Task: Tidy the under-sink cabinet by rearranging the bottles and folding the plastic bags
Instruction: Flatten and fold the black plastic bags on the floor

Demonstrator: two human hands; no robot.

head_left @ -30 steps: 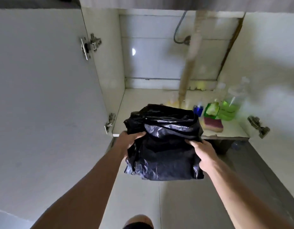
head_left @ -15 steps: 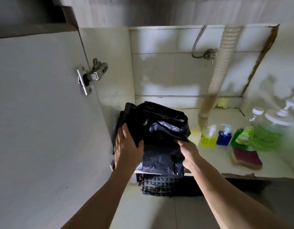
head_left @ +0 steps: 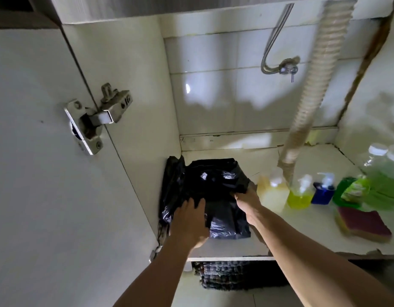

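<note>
A folded stack of black plastic bags [head_left: 213, 180] lies on the cabinet floor [head_left: 302, 229], pushed into the back left corner against the side wall. My left hand [head_left: 188, 222] rests flat on the stack's near left part, fingers straight. At the stack's right edge, my right hand [head_left: 249, 204] pinches the plastic. To the right stand a pale yellow bottle [head_left: 272, 191], a yellow-green pump bottle [head_left: 300, 196], a small blue pump bottle [head_left: 323, 191] and a large green bottle [head_left: 384, 173].
A ribbed drain hose [head_left: 313, 85] drops to the floor behind the bottles. A sponge [head_left: 364, 224] and a green packet [head_left: 355, 187] lie at the right. The open door [head_left: 36, 173] with its hinge [head_left: 96, 116] stands left. A woven mat [head_left: 224, 275] lies below the cabinet.
The bags went from held in the air before the cabinet to lying in its back left corner. My left hand shifted from the stack's side onto its top.
</note>
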